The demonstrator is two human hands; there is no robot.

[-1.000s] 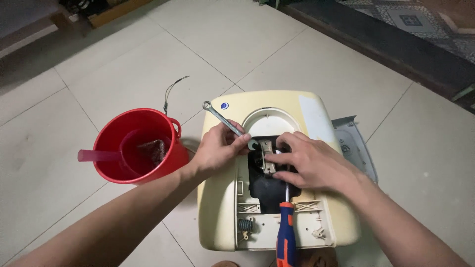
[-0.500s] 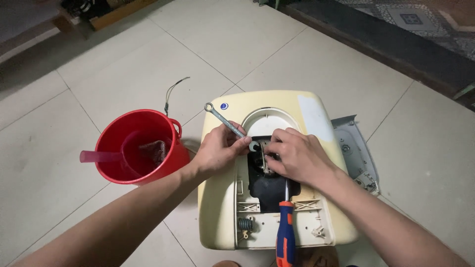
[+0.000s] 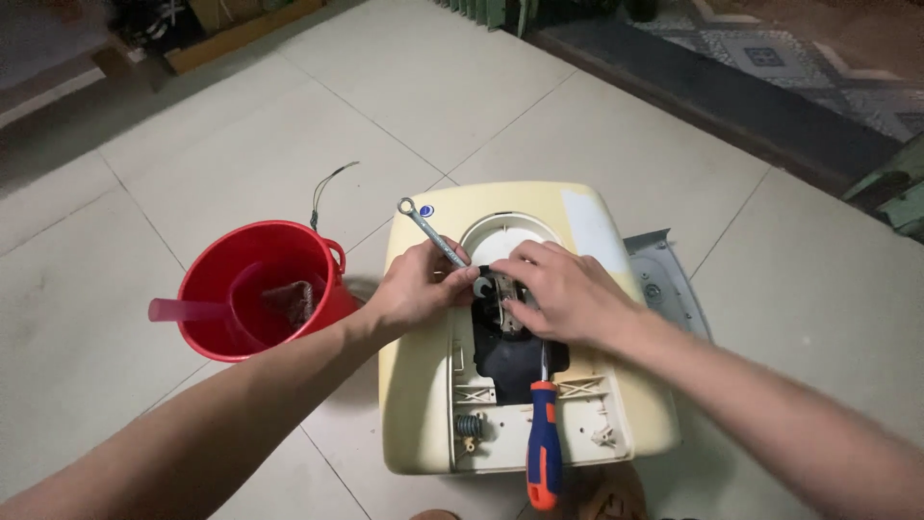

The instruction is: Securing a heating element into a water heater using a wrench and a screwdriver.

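A cream plastic appliance housing [image 3: 414, 385] lies on the tiled floor with its dark inner opening [image 3: 508, 361] exposed. My left hand [image 3: 416, 285] grips a metal wrench [image 3: 429, 229] whose ring end points up and left over the housing. My right hand [image 3: 560, 289] rests on the small metal part at the top of the opening, fingers curled over it and touching the left hand's fingertips. Whether it grips that part I cannot tell. A screwdriver [image 3: 543, 453] with a blue and orange handle lies on the housing just below my right hand.
A red plastic bucket [image 3: 217, 274] with a pink-handled scoop [image 3: 183, 310] stands left of the housing. A thin wire [image 3: 325, 189] lies on the floor behind it. A grey metal plate [image 3: 664, 279] sticks out at the housing's right. A dark rug [image 3: 751, 87] runs along the back.
My right hand has slid up and left from the dark opening to the metal part beside the wrench. The left hand has stayed on the wrench.
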